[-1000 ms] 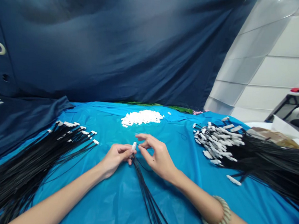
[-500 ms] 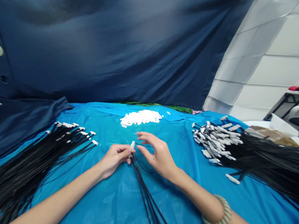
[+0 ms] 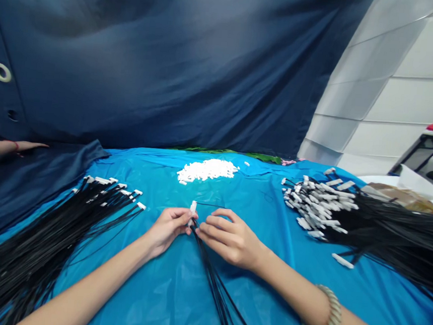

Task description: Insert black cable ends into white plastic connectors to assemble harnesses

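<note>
In the middle of the head view my left hand [image 3: 170, 229] pinches a small white plastic connector [image 3: 193, 207] between thumb and fingers. Several black wires [image 3: 212, 278] run down from it toward the front edge of the view. One thin wire [image 3: 212, 205] sticks out to the right from the connector's top and passes over my right hand [image 3: 232, 237]. That hand is bent closed just right of the connector, its fingertips at the top of the black wires; its thumb is hidden. A beige coiled band is round the right wrist.
Beyond the hands lies a heap of loose white connectors [image 3: 208, 171] on the blue cloth [image 3: 144, 298]. Bundles of black wires with white ends lie left [image 3: 62, 230] and right [image 3: 322, 204]. At far left another person's hand [image 3: 28, 146] rests over dark cloth.
My right hand has gone from spread fingers to curled ones, dropping to the wires below the connector. Another person's forearm and hand have come into view at far left.
</note>
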Tool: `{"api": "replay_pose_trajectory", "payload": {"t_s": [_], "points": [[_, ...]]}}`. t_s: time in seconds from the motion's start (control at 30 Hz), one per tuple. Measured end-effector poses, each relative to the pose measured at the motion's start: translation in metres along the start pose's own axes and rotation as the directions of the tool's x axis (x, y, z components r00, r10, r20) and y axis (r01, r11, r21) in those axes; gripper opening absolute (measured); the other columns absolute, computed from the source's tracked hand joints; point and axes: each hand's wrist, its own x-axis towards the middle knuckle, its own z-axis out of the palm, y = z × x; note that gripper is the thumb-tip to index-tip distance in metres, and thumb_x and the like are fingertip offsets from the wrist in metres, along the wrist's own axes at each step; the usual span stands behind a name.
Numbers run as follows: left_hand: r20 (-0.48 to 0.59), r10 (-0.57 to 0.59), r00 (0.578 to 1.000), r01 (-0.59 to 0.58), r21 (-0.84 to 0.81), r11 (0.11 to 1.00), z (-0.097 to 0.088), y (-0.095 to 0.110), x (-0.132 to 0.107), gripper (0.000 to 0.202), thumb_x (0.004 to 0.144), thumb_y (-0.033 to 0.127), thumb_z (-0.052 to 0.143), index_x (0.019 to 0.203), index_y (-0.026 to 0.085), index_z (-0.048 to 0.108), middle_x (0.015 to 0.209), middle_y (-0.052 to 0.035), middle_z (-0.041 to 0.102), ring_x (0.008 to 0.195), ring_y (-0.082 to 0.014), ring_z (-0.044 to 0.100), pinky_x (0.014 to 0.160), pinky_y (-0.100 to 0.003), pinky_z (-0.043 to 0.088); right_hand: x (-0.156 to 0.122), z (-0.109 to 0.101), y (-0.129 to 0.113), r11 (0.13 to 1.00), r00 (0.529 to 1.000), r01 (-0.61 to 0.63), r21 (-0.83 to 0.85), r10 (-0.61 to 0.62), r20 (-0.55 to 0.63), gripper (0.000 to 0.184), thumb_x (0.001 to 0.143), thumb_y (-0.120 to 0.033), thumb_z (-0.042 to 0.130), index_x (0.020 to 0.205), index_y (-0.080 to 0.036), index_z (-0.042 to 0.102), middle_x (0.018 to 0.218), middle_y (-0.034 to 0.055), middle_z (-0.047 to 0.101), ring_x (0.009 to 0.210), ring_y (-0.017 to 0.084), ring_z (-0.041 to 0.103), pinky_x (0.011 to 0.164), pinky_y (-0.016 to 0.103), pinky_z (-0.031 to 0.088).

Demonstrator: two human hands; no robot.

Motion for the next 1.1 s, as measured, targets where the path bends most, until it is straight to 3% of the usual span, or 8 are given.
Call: {"api": "replay_pose_trajectory", "payload": {"t_s": [0.13, 0.27, 0.4, 0.53, 0.7, 0.77, 0.93, 1.1], "points": [[-0.001, 0.000, 1.000, 0.000, -0.006, 1.000, 0.001, 0.000, 0.000, 0.020, 0.060, 0.027, 0.068, 0.068, 0.010, 0.066, 0.065, -0.0042, 0.055, 0.057, -0.0092, 0.047, 0.048, -0.020, 0.036, -0.002, 0.001, 0.002, 1.000, 1.000, -0.023, 0.017, 0.023, -0.013, 0.014, 0.079, -0.009, 0.046, 0.085, -0.012, 0.059, 0.088, 0.0049, 0.064, 0.087, 0.016, 0.054, 0.079, 0.034, 0.042], [0.020, 0.006, 1.000, -0.006, -0.001, 1.000, 0.000, 0.000, 0.001, 0.018, 0.061, 0.027, 0.067, 0.069, 0.010, 0.066, 0.062, -0.0034, 0.055, 0.055, -0.0085, 0.047, 0.048, -0.020, 0.036, -0.001, 0.001, 0.000, 0.913, 0.952, -0.286, 0.293, 0.306, -0.025, 0.015, 0.077, -0.012, 0.048, 0.088, -0.016, 0.058, 0.090, 0.0045, 0.063, 0.091, 0.017, 0.052, 0.080, 0.035, 0.042], [-0.007, -0.005, 1.000, 0.005, 0.015, 1.000, -0.001, -0.001, 0.002, 0.019, 0.060, 0.027, 0.067, 0.069, 0.010, 0.066, 0.060, -0.0027, 0.054, 0.053, -0.0080, 0.047, 0.048, -0.020, 0.037, 0.009, -0.004, -0.001, 0.410, 0.706, -0.542, 0.733, 0.696, 0.133, 0.011, 0.078, -0.018, 0.049, 0.083, -0.017, 0.059, 0.086, 0.0054, 0.063, 0.092, 0.016, 0.054, 0.083, 0.034, 0.043], [-0.016, -0.020, 1.000, 0.021, 0.062, 0.998, -0.001, -0.001, 0.001, 0.021, 0.061, 0.029, 0.066, 0.070, 0.010, 0.066, 0.061, -0.0026, 0.055, 0.051, -0.0078, 0.049, 0.049, -0.021, 0.037, 0.015, -0.020, 0.013, -0.088, 0.378, -0.377, 0.922, 0.894, 0.240, 0.015, 0.076, -0.029, 0.053, 0.082, -0.016, 0.057, 0.068, 0.0017, 0.058, 0.066, 0.013, 0.058, 0.065, 0.031, 0.048], [-0.016, -0.042, 0.999, 0.043, 0.087, 0.995, -0.001, -0.002, 0.000, 0.022, 0.060, 0.030, 0.067, 0.068, 0.010, 0.065, 0.059, -0.0018, 0.055, 0.046, -0.0072, 0.048, 0.049, -0.022, 0.037, 0.011, -0.042, 0.036, 0.050, 0.151, -0.365, 0.930, 0.988, 0.007, 0.020, 0.073, -0.032, 0.057, 0.089, -0.022, 0.061, 0.065, -0.0032, 0.049, 0.045, 0.004, 0.038, 0.040, 0.018, 0.031], [-0.018, -0.035, 0.999, 0.037, 0.098, 0.994, -0.001, -0.003, 0.000, 0.022, 0.060, 0.030, 0.066, 0.069, 0.010, 0.065, 0.060, -0.0021, 0.055, 0.046, -0.0073, 0.048, 0.049, -0.022, 0.037, 0.010, -0.044, 0.035, 0.207, 0.191, -0.510, 0.835, 0.974, -0.124, 0.017, 0.073, -0.029, 0.058, 0.087, -0.022, 0.063, 0.065, -0.0024, 0.050, 0.049, 0.005, 0.039, 0.043, 0.020, 0.030], [-0.013, -0.008, 1.000, 0.010, 0.123, 0.992, -0.001, -0.005, 0.000, 0.019, 0.064, 0.028, 0.064, 0.071, 0.010, 0.065, 0.062, -0.0025, 0.055, 0.048, -0.0077, 0.049, 0.049, -0.022, 0.037, 0.013, -0.024, 0.010, 0.512, 0.567, -0.702, 0.494, 0.823, -0.047, 0.011, 0.074, -0.021, 0.055, 0.077, -0.020, 0.066, 0.065, 0.0003, 0.057, 0.059, 0.010, 0.048, 0.053, 0.023, 0.036], [0.021, 0.050, 0.999, -0.052, 0.115, 0.992, -0.001, -0.006, 0.000, 0.017, 0.066, 0.027, 0.062, 0.073, 0.011, 0.065, 0.064, -0.0022, 0.055, 0.051, -0.0084, 0.049, 0.049, -0.022, 0.037, 0.011, -0.004, -0.003, 0.613, 0.649, -0.721, 0.323, 0.761, 0.005, 0.013, 0.076, -0.019, 0.052, 0.078, -0.019, 0.065, 0.064, 0.0004, 0.059, 0.060, 0.012, 0.050, 0.058, 0.024, 0.037]]}}
